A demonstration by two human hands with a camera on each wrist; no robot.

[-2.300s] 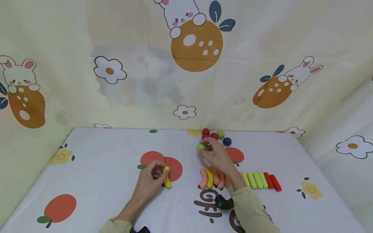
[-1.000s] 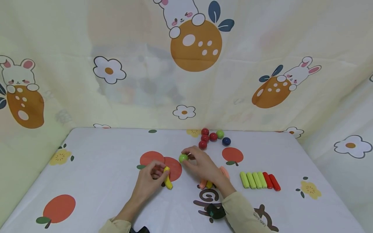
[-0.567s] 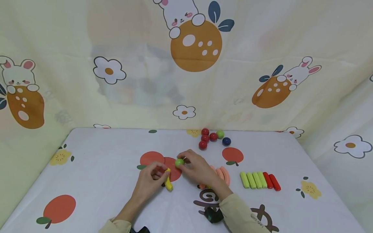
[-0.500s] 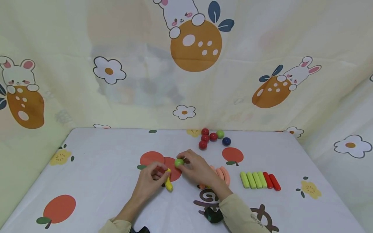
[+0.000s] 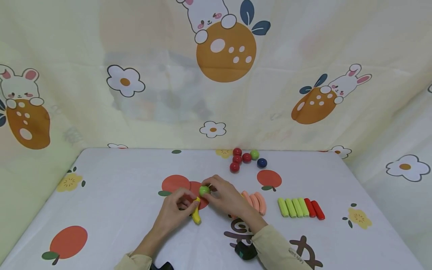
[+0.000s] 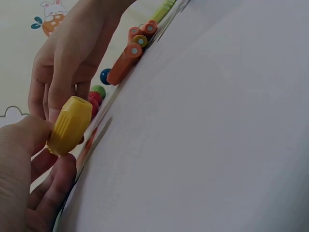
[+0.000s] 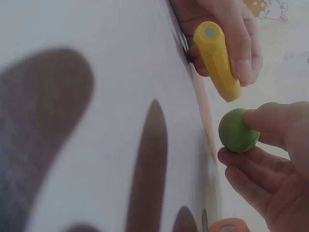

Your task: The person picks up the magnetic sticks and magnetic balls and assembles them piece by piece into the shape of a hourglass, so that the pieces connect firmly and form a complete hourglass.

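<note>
My left hand [image 5: 175, 210] pinches a yellow curved magnetic rod [image 5: 196, 215] between thumb and fingers. A round grey disc sits in the rod's end, seen in the right wrist view on the rod [image 7: 215, 60]. With thumb and fingertips, my right hand [image 5: 224, 195] holds a green ball [image 5: 204, 191]. Ball and upper rod end are close together over the printed red fruit; the right wrist view shows a small gap between rod and green ball [image 7: 238, 131]. In the left wrist view the yellow rod [image 6: 70, 126] hides the ball in my right hand [image 6: 67, 63].
Several red balls [image 5: 237, 159], another green ball [image 5: 254, 154] and a blue ball [image 5: 261, 162] lie at the table's back. Orange curved rods [image 5: 260, 203] lie partly behind my right forearm. Farther right is a row of straight green rods [image 5: 289, 208] and two red rods [image 5: 314, 209].
My right hand has carried the green ball from the ball group leftward and nearer, up to the yellow rod. The left hand has stayed nearly in place, tipping the rod slightly.
</note>
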